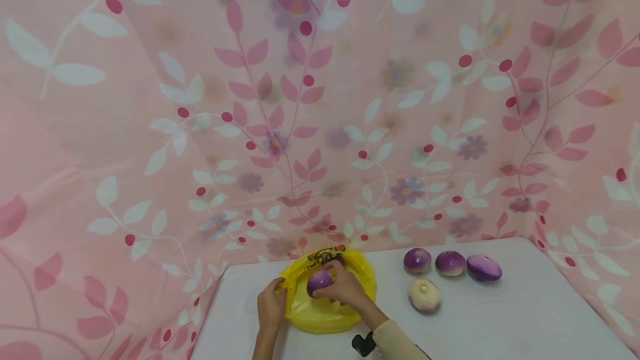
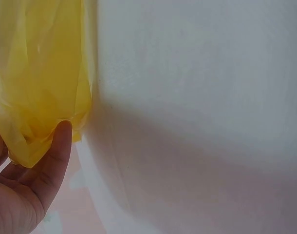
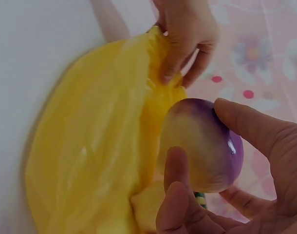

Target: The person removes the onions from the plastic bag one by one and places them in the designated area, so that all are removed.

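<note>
A yellow plastic bag (image 1: 325, 324) stands on the table with its mouth spread. My left hand (image 1: 270, 307) pinches the bag's rim at the left, and the left wrist view shows its fingers (image 2: 58, 158) on the thin plastic. In my right hand (image 1: 346, 286) is a purple-and-white turnip (image 3: 202, 146), gripped between thumb and fingers over the bag's mouth. Deeper in the bag, a pale rounded thing (image 3: 149, 207) shows in the right wrist view, partly hidden by the fingers.
Three purple turnips (image 1: 450, 263) sit in a row on the right of the white table (image 1: 480, 321). A cream-coloured turnip (image 1: 424, 295), knobbed end up, lies in front of them. A dark object (image 1: 363, 344) is beside the right sleeve. Flowered pink cloth (image 1: 350, 126) hangs behind the table.
</note>
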The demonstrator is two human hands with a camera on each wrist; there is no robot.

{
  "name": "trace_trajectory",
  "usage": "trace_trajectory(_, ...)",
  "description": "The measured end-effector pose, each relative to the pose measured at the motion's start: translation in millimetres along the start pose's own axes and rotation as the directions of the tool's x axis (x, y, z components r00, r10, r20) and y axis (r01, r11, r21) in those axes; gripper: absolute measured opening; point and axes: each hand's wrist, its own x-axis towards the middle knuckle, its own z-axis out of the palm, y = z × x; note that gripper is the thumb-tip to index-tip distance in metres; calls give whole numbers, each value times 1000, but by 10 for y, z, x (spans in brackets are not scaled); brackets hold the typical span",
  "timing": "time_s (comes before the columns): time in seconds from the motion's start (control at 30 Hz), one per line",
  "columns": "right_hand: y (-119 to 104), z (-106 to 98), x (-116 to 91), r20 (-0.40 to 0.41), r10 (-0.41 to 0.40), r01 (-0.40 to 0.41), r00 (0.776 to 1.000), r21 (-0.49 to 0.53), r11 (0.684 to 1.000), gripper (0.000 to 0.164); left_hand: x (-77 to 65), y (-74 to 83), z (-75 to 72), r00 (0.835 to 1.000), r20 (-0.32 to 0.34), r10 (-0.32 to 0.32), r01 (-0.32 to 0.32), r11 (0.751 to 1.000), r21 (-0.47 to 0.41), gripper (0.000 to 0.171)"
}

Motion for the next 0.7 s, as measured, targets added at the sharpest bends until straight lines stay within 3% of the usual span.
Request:
trace_trajectory(0.2,-6,-178,-70,36,-48,48,998,-14,999,67,-3,5,12,1000,9,-3,3,1000,-9,24)
trace_trajectory(0.7,89,-635,-309,49,-31,33,998,-42,999,72,-20,-1,22,999,35,-38,38,999,5,26)
